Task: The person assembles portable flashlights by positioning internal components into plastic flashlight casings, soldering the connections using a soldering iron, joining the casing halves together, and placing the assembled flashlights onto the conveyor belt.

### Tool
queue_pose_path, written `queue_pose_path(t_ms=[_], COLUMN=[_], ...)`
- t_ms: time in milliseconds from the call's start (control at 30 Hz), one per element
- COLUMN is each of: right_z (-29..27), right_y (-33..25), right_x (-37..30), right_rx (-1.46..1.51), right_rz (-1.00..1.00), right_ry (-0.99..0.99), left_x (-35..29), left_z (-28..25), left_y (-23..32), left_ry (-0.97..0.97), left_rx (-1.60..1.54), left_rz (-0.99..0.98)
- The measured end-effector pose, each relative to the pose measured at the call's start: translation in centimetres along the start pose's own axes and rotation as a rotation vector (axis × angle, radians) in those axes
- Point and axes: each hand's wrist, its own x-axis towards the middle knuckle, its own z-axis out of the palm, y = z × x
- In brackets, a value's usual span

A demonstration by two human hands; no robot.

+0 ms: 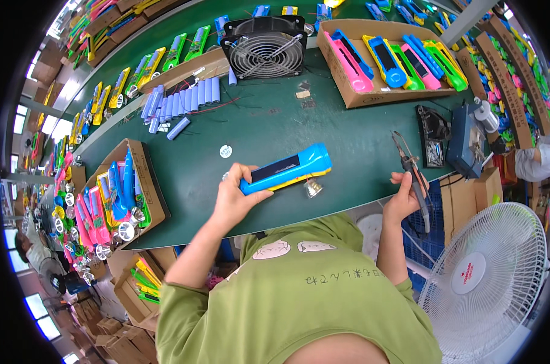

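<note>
My left hand (238, 191) is wrapped round the tail end of a blue and yellow flashlight (287, 168), keeping it tilted over the green bench with its dark panel facing up. From the flashlight's head end a silvery reflector bulb piece (312, 188) dangles below the yellow side. At the bench's front edge, right of the flashlight, my right hand (402, 197) is closed on a soldering iron (416, 182) with a dark handle. Its thin metal tip points away from me. Part of the grip is hidden by the tool.
Lilac battery cells (190, 97) with wires lie beyond my left hand. A black fan (266, 48) stands behind. Cartons of flashlight parts sit at left (156, 182) and far right (372, 100). A blue soldering station (467, 139) is at right, with a white fan (481, 285) below.
</note>
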Motion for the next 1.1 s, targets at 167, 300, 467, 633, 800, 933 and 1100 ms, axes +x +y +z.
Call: queue_pose_path(t_ms=[167, 300, 467, 633, 800, 933, 1100], right_z=[-1.0, -1.2, -0.7, -0.8, -0.4, -0.6, 0.2], right_y=[0.7, 2.3, 3.0, 3.2, 2.4, 2.4, 2.0], right_x=[0.4, 0.1, -0.3, -0.5, -0.4, -0.6, -0.3], right_rx=[-0.079, -0.121, -0.216, -0.395, -0.462, -0.436, -0.432], right_rz=[0.012, -0.015, -0.089, -0.174, -0.095, -0.036, -0.017], right_ry=[-0.009, -0.037, -0.071, -0.142, -0.118, -0.106, -0.050], left_x=[5.4, 14.0, 29.0, 42.9, 49.5, 48.3, 48.4], left_z=[-5.2, -9.1, -10.2, -9.5, -3.6, -1.0, 0.9], left_y=[5.3, 11.1, 15.2, 7.0, 2.5, 2.7, 3.5], left_ry=[-0.212, -0.221, -0.240, 0.165, -0.010, -0.121, -0.597], left_rx=[-0.200, 0.193, 0.155, 0.104, 0.075, 1.205, 1.335], left_rz=[0.011, 0.389, 0.012, -0.051, -0.091, 0.898, 1.416])
